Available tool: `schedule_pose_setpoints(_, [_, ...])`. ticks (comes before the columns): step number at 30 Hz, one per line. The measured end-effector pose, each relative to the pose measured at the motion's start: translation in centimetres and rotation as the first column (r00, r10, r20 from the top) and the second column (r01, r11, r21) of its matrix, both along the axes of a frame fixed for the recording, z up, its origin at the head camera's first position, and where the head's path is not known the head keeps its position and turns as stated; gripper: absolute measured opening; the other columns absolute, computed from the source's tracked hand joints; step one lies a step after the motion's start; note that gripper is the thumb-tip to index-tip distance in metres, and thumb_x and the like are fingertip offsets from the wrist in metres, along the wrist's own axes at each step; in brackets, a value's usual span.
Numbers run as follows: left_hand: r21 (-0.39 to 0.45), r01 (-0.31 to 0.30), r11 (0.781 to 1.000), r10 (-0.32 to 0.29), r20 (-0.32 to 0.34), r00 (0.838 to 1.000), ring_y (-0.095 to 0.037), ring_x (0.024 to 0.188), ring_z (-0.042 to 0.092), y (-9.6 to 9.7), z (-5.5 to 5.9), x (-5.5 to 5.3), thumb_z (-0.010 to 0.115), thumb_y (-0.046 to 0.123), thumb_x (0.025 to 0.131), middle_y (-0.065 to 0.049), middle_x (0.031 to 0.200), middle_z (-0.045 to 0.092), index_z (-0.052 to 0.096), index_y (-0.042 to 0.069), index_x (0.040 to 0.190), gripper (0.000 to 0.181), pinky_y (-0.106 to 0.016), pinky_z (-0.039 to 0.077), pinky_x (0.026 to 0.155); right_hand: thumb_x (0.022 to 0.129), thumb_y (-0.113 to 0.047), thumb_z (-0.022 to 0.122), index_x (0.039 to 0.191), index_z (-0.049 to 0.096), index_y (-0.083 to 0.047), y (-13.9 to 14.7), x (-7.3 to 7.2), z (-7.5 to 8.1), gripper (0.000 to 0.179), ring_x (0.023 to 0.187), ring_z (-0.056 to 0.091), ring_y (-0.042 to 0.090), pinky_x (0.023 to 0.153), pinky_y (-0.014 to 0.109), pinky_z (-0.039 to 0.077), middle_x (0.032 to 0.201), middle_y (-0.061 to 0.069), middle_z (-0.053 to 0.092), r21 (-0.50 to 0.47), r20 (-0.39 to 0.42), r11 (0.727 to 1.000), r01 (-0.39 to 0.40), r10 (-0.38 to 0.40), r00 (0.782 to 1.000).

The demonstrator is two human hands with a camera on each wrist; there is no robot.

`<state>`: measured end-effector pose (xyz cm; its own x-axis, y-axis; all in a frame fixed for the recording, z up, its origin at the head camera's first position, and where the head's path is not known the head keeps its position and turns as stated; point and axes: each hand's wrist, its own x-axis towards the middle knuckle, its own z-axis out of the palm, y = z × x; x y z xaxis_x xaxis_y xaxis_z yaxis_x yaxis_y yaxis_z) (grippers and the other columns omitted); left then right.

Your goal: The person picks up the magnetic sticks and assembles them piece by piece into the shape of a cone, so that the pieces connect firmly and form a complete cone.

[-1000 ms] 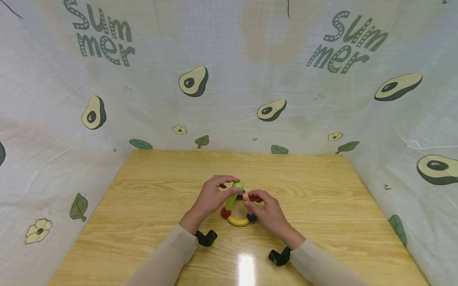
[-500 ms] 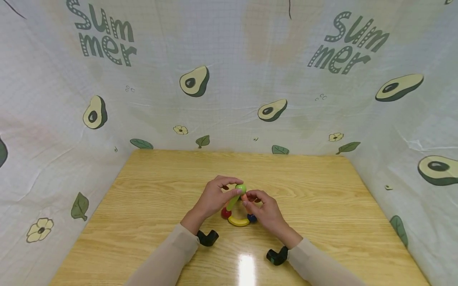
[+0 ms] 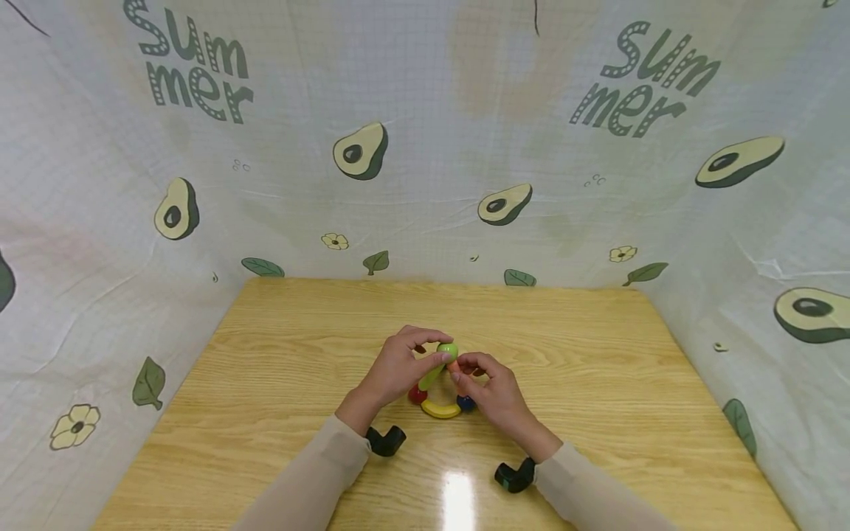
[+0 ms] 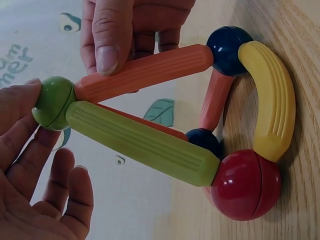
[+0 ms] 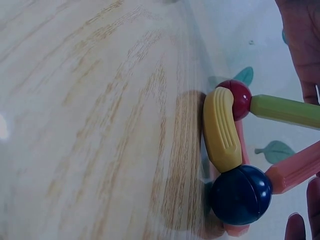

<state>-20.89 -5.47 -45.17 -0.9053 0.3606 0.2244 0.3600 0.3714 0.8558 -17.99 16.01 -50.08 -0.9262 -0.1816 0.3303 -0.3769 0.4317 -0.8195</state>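
My left hand [image 3: 395, 369] pinches a glossy green ball [image 4: 52, 102] at the top of a structure of balls and ribbed rods. My right hand [image 3: 494, 391] pinches the slanting orange rod [image 4: 145, 72], whose upper end meets the green ball. Also joined to this ball is a green rod [image 4: 142, 142] that slopes down to a red ball [image 4: 246, 185]. A curved yellow rod [image 5: 221, 130] on the table links the red ball to a dark blue ball [image 5: 241, 195] under the orange rod. Behind, another dark blue ball [image 4: 204, 141] shows, partly hidden.
The wooden table [image 3: 299, 324] runs back to a printed cloth [image 3: 425, 162] that hangs behind and along both sides. Black angled pieces [image 3: 387, 442] stick out by both wrists.
My left hand has shifted the green ball slightly right, onto the orange rod's upper end. That end stood apart from it a second ago. Both hands keep their grip.
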Motion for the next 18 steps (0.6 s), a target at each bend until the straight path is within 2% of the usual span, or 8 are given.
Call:
schedule_pose_setpoints(8, [0.01,0.009,1.0,-0.009,-0.001,1.0,-0.031,0.122,0.061,-0.1,-0.19,-0.07,0.079,0.032,0.096,0.007,0.127,0.072,0.079,0.025,0.124,0.029,-0.047,0.051,0.098,0.099,-0.019,0.077,0.116,0.075,-0.016,-0.04,0.1,0.17,0.018,0.097,0.066,0.011,0.091,0.038,0.054,0.104,-0.005,0.073,-0.006,0.013,1.0,0.0,0.0,1.0])
schedule_pose_setpoints(18, [-0.005,0.008,1.0,-0.008,-0.006,1.0,-0.03,0.121,0.062,-0.15,-0.34,-0.23,0.078,0.034,0.096,0.008,0.128,0.071,0.079,0.021,0.126,0.032,-0.042,0.052,0.095,0.099,-0.02,0.077,0.116,0.075,-0.016,-0.03,0.12,0.21,0.018,0.097,0.065,0.01,0.091,0.04,0.054,0.104,-0.006,0.073,-0.007,0.013,1.0,-0.001,0.001,1.0])
